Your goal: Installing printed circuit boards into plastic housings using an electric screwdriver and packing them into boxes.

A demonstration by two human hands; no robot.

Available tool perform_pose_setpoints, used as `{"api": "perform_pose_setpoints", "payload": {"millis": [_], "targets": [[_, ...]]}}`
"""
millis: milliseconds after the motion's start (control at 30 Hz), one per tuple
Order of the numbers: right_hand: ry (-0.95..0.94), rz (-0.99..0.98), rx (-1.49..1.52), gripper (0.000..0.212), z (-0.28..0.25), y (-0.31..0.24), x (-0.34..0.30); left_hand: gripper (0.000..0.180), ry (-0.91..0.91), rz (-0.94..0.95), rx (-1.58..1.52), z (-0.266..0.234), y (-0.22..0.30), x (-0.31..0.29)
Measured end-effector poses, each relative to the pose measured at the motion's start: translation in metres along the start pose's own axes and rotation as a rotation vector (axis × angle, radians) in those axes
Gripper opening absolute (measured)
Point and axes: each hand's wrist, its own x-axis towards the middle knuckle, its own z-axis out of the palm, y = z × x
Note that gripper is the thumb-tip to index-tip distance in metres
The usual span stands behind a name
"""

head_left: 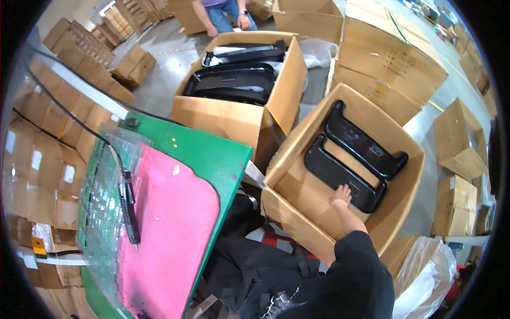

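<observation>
Green colour has the table (212, 144), the largest thing, which fills much of the left side. At upper right stands a big brown carton (388, 58). The near box (297, 220), of brown cardboard and without a cover on top, stands to the right of the table. Beyond it, more to the left, is the far box (218, 112), in which black trays (231, 80) lie with some white wrapping. Behind the far box is a co-worker (227, 16), seen only partly, with blue trousers.

On the table lies a pink mat (170, 228), and clear sheets (103, 196) are along its left side. At lower right, just beside the near box, there is a clear bag (425, 271).

Inside the near box are two black parts, side by side: the rear part (366, 142) and the front part (346, 171). A black screwdriver (128, 207) on a cable is over the mat.

The right hand (341, 196) reaches into the near box, its fingers at the lower edge of the front part; whether they are clamped on it, I cannot tell. The left hand is outside the view, so its fingers I cannot tell either
</observation>
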Motion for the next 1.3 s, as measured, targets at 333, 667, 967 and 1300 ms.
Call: {"api": "perform_pose_setpoints", "payload": {"millis": [333,667,967,1300], "targets": [[-0.034,-0.070,0.030,0.064,0.043,0.003,-0.012,0.033,-0.275,0.428,0.983,-0.226,-0.004,0.127],[-0.028,-0.145,0.082,0.070,0.028,0.000,-0.029,0.061,-0.106,0.535,1.004,-0.251,-0.039,0.112],[-0.092,-0.083,-0.145,0.068,0.001,-0.002,-0.042,0.053,0.200,0.050,0.394,-0.001,-0.051,0.025],[0.576,-0.378,0.204,0.040,-0.061,0.048,-0.071,0.025,0.000,0.117,0.390,0.013,-0.096,0.029]]}}
